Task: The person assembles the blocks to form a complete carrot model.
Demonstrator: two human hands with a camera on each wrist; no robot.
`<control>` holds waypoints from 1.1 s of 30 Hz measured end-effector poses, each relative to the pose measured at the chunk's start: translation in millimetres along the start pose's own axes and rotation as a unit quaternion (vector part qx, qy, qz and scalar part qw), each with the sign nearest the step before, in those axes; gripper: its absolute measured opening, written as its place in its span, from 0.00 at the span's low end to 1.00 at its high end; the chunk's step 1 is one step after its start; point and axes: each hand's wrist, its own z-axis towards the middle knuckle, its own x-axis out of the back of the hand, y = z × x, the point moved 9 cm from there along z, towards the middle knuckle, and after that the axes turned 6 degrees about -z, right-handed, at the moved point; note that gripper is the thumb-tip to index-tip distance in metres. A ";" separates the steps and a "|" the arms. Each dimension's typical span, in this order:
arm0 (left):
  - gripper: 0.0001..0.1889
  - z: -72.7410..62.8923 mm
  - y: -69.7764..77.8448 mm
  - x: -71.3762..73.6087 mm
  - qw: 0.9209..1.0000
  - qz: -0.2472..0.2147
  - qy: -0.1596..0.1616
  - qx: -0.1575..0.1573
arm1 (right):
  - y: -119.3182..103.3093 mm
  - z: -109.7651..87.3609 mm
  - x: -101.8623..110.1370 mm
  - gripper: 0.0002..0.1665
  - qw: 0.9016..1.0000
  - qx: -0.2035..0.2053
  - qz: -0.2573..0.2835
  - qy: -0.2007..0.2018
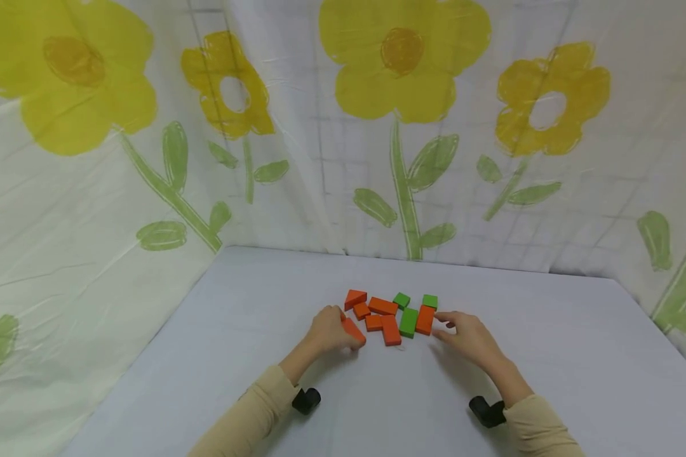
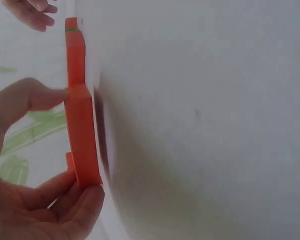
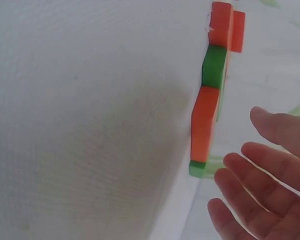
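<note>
My left hand pinches a rectangular orange block between thumb and fingertips, at the left end of a cluster of toy blocks. A shadow falls on the table beside that block in the left wrist view. On the cluster's other side, my right hand has its fingers apart and holds nothing. Its fingertips are right by an upright-lying orange block, which has a small green block behind it. Next to that is a longer green block. An orange block lies at the front middle.
At the back of the cluster are an orange triangular block, a long orange block and a small green block. Small orange blocks sit between. The white table ends at a flower-patterned curtain.
</note>
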 end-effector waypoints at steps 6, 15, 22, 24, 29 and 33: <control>0.30 -14.0 11.4 -7.1 0.995 0.016 -0.066 -0.068 | 0.6 1.4 -2.8 0.23 1.000 0.004 0.005 -0.003; 0.28 -39.1 31.9 -27.1 0.967 0.022 -0.184 -0.177 | -15.1 8.7 -13.8 0.20 0.998 0.052 0.029 -0.018; 0.27 -41.8 30.6 -40.1 0.957 0.023 -0.232 -0.174 | -38.6 24.8 -33.4 0.18 0.988 0.130 0.061 -0.049; 0.27 -39.6 27.3 -41.9 0.957 0.013 -0.238 -0.162 | -44.9 28.8 -38.0 0.19 0.986 0.149 0.055 -0.051; 0.24 -34.8 17.9 -41.7 0.962 -0.037 -0.242 -0.117 | -57.3 31.2 -47.4 0.26 0.985 0.163 -0.007 -0.055; 0.22 -33.2 15.8 -40.5 0.964 -0.057 -0.236 -0.106 | -62.6 28.9 -52.3 0.29 0.983 0.160 -0.067 -0.059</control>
